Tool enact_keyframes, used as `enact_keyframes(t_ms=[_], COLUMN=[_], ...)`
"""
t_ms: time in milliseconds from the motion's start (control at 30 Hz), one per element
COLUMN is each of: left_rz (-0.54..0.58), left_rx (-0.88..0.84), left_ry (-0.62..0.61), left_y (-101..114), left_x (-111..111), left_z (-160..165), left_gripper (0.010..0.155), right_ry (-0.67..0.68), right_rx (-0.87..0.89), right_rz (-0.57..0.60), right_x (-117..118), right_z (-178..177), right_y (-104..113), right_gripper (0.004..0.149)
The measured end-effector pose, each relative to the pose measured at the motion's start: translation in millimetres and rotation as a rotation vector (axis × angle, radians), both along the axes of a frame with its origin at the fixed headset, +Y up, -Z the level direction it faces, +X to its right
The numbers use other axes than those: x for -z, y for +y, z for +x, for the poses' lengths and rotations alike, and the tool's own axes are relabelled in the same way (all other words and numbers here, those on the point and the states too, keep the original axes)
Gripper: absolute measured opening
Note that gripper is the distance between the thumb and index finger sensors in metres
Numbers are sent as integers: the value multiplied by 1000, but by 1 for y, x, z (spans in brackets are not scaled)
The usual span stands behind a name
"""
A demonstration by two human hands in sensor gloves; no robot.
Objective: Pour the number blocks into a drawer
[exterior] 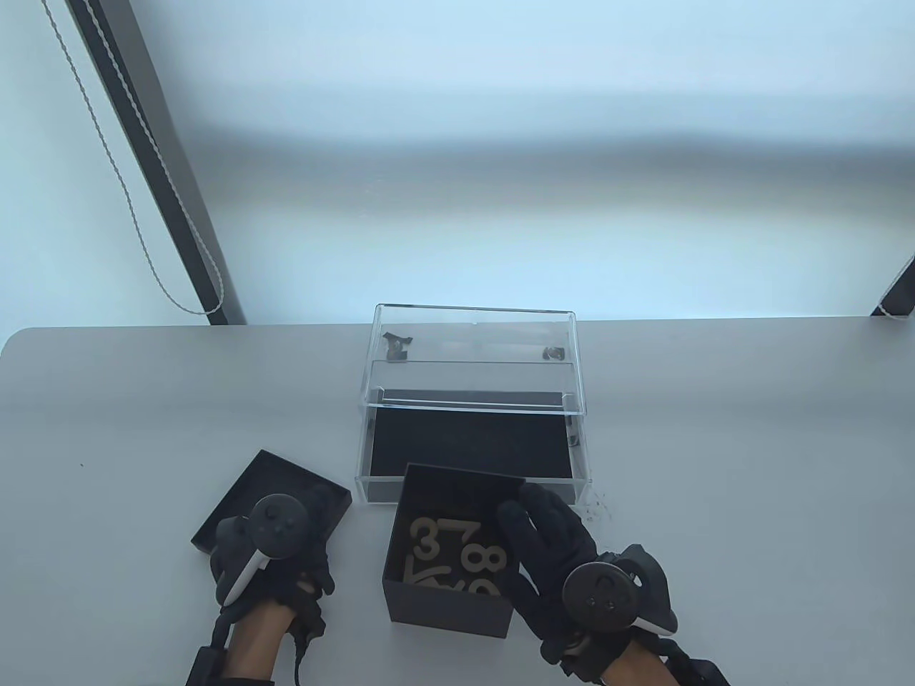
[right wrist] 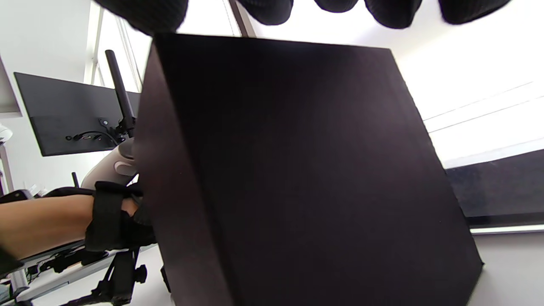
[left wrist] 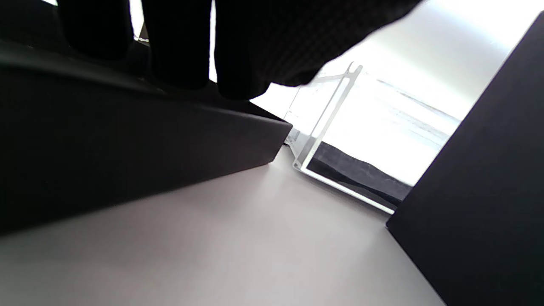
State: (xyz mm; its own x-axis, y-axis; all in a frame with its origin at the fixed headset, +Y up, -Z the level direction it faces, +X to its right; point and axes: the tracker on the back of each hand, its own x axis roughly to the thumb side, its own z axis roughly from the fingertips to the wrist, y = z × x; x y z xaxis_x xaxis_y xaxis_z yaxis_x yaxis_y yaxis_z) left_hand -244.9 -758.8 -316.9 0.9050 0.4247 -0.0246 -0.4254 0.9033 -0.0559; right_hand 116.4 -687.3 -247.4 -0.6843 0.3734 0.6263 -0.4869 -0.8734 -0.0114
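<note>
Step in hand: taking up the box (exterior: pixel 449 557) of blocks (exterior: pixel 457 554), pour not yet begun.

Box: black, open-topped, upright on the desk (exterior: pixel 715 443), its far edge just at the near wall of the drawer (exterior: pixel 472 436). Pale blocks lie loose on the box floor; a 3, a 7 and an 8 are readable, others are partly hidden.

Drawer: clear acrylic, pulled out toward the near side from its clear case (exterior: pixel 475 357), lined with a black mat. No blocks in it.

Right hand (exterior: pixel 565 564): on the right wall of the box, fingers (exterior: pixel 518 518) curled over the rim. Right wrist view shows fingertips hanging over the top edge of the wall, thumb at the near corner. It reads as a grip on the wall; how firm, cannot tell.

Left hand (exterior: pixel 275 557): resting on the lid (exterior: pixel 271 500), which lies flat on the desk to the left of the box. Left wrist view shows fingers (left wrist: pixel 178 42) side by side, lying on the lid's top. Not holding anything, as far as I can tell.

Next move, as judged: lift the box, carry it over the drawer and tip the far edge down. The one-sided grip may let the box twist; keep the mouth low over the mat so blocks don't bounce out.
</note>
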Motion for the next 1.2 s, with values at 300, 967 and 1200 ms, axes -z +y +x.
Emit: enact_keyframes(t_ms=[300, 967, 1200], left_rz=[3, 26, 23], left_rx=[-38, -103, -115], left_ry=[-2, -5, -4], left_y=[-1, 4, 4], left_x=[0, -6, -7], left_z=[1, 0, 0], left_gripper=[66, 66, 66], right_ry=[112, 98, 93], right_rx=[-152, -365, -389], right_rz=[62, 123, 112], right_x=[-14, -16, -15], right_z=[-26, -43, -45], right_y=[-8, -9, -7], right_gripper=[84, 72, 67])
